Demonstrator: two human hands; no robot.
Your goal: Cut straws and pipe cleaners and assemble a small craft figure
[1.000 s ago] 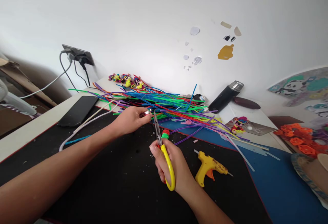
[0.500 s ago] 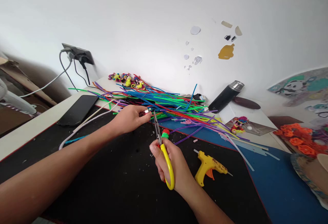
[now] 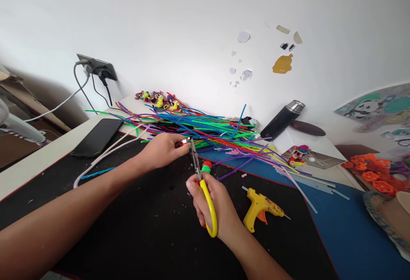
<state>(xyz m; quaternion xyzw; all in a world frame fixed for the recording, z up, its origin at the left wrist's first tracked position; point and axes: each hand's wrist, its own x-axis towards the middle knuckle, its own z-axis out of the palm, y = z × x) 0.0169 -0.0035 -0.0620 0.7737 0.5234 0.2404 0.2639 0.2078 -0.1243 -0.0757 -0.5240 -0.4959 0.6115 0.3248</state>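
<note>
My right hand [image 3: 214,203] grips yellow-handled scissors [image 3: 196,160], their blades pointing up and away from me. The blade tips are close to the fingertips of my left hand [image 3: 165,148]. Thumb and fingers of that hand pinch a small white and dark piece [image 3: 184,141], mostly hidden and too small to name. A red and green coiled piece [image 3: 206,167] shows just beyond my right hand; whether the hand touches it I cannot tell. Behind both hands spreads a loose heap of coloured pipe cleaners [image 3: 205,128].
A yellow glue gun [image 3: 263,208] lies right of my right hand on the black mat [image 3: 153,224]. A phone [image 3: 98,138] is at the left. At the back are a black flask [image 3: 282,119] and small pipe-cleaner figures [image 3: 158,100]. Orange flowers [image 3: 373,175] sit far right.
My left hand has shifted very slightly to the right, and the small piece in its fingers has turned a little. The scissors are almost where they were.
</note>
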